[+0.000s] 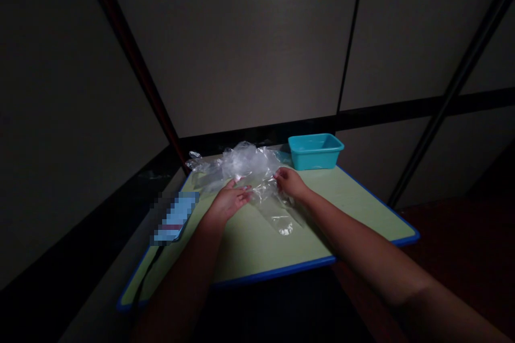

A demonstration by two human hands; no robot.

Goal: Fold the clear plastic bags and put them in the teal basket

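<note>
A clear plastic bag (277, 214) hangs down over the table between my hands, its lower end lying toward me. My right hand (288, 182) is closed, with fingers pinched on the bag's upper right edge. To the left, my left hand (230, 201) has its fingers apart, palm turned inward, close to the bag's left side; its fingertips may brush the plastic. Behind both hands lies a crumpled heap of clear plastic bags (245, 159), partly covered by the bag in front.
A turquoise plastic basin (316, 158) stands at the table's back right corner. On the left edge lies a phone-like device (177, 218), blurred out, with a dark cable (148, 273) running toward me. The pale green table (249, 257) has a blue rim; wall panels (257, 64) rise behind it.
</note>
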